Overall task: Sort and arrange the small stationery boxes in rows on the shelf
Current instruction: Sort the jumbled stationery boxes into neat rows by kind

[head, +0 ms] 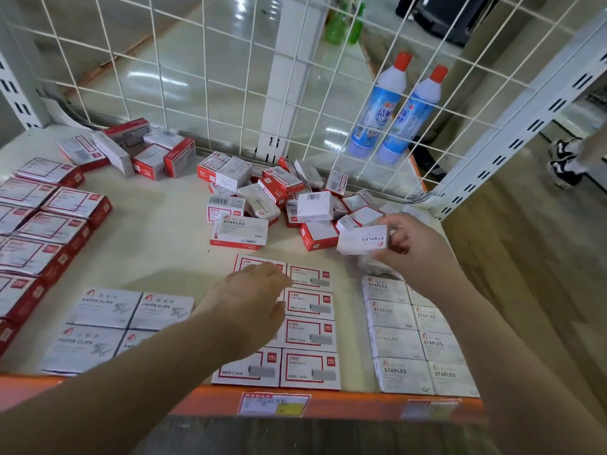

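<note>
We see a cream shelf [170, 231] with an orange front edge [361, 403]. On it lie paper-clip boxes [108, 326] at lower left, red-framed staple boxes [308, 336] in rows at centre, white staple boxes [417, 343] at lower right, red boxes [49, 224] at left, and a loose heap [282, 201] at upper centre.

Right hand [415, 246] grips a staples box [363, 239]; left hand [251, 298] rests on red-bordered boxes [310, 336].

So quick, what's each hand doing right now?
Left hand: open, fingers resting flat on the red-framed boxes, holding nothing.
Right hand: holding a white STAPLES box above the shelf.
</note>
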The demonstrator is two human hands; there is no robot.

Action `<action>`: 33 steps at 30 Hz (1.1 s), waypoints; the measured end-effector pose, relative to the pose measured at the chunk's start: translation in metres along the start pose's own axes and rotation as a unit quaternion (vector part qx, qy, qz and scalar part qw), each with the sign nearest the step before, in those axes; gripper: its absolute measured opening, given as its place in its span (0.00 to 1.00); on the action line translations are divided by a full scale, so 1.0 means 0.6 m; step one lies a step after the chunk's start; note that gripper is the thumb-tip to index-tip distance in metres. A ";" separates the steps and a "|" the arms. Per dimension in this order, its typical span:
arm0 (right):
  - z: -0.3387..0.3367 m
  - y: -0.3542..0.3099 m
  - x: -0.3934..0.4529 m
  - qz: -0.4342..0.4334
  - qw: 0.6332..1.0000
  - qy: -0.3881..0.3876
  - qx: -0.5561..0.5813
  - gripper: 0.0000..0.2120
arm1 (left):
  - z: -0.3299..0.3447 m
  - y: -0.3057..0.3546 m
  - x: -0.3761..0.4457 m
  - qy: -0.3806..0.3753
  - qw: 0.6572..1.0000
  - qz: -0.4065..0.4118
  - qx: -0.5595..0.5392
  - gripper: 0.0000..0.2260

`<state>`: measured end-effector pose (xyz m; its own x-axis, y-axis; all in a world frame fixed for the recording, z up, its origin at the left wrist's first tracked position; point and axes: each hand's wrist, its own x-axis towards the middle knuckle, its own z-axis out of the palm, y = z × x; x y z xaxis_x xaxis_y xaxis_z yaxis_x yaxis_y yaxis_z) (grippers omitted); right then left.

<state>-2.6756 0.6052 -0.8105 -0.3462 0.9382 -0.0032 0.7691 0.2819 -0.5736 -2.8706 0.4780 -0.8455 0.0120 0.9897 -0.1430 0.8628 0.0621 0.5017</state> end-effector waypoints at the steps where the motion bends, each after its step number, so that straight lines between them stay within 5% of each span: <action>1: -0.001 -0.006 -0.005 0.009 1.000 0.008 0.012 0.16 | -0.003 -0.001 -0.003 0.007 1.000 -0.007 -0.005 0.18; 11: 0.033 -0.088 -0.062 0.020 0.988 -0.067 0.141 0.01 | -0.025 -0.015 -0.047 0.135 0.985 -0.057 -0.088 0.20; 19: 0.067 -0.110 -0.079 0.051 0.962 -0.131 0.233 0.07 | -0.033 -0.026 -0.067 0.193 0.975 -0.028 -0.105 0.13; 33: 0.092 -0.092 -0.087 -0.020 0.988 -0.148 0.050 0.15 | -0.034 -0.042 -0.055 0.164 0.967 -0.110 -0.159 0.06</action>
<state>-2.7298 0.5294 -0.8240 -0.5284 0.8228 -0.2092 0.7001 0.2829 -0.6556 -2.9029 0.4461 -0.8362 -0.3600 0.9326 -0.0242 0.6270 0.2611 0.7339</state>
